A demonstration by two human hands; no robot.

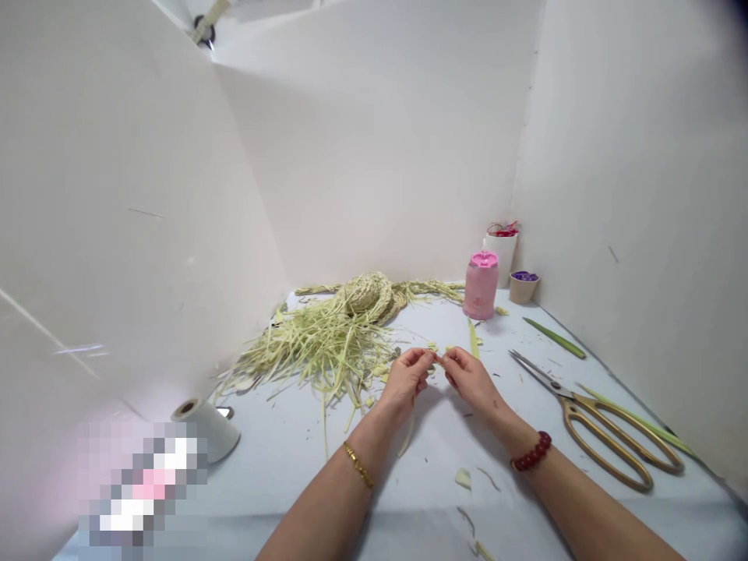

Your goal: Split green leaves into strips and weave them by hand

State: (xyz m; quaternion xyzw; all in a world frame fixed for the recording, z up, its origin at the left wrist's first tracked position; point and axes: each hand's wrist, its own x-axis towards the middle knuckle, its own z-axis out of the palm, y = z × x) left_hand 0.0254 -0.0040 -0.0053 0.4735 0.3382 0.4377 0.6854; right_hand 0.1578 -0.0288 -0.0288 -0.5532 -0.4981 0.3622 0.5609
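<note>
My left hand point(406, 380) and my right hand point(467, 378) meet fingertip to fingertip over the middle of the table. Both are closed in a pinch on something small and thin between them, too small to make out. A pale strip point(407, 430) hangs below my left hand. Just left of my hands lies a heap of pale green straw strips point(327, 343), with a coiled straw braid point(368, 296) behind it.
Large gold-handled scissors point(605, 425) lie open at the right, near a green leaf piece point(555, 337). Behind stand a pink bottle point(482, 288), a white cup point(501, 251) and a small tan cup point(523, 290). A thread cone point(210, 431) is at the left.
</note>
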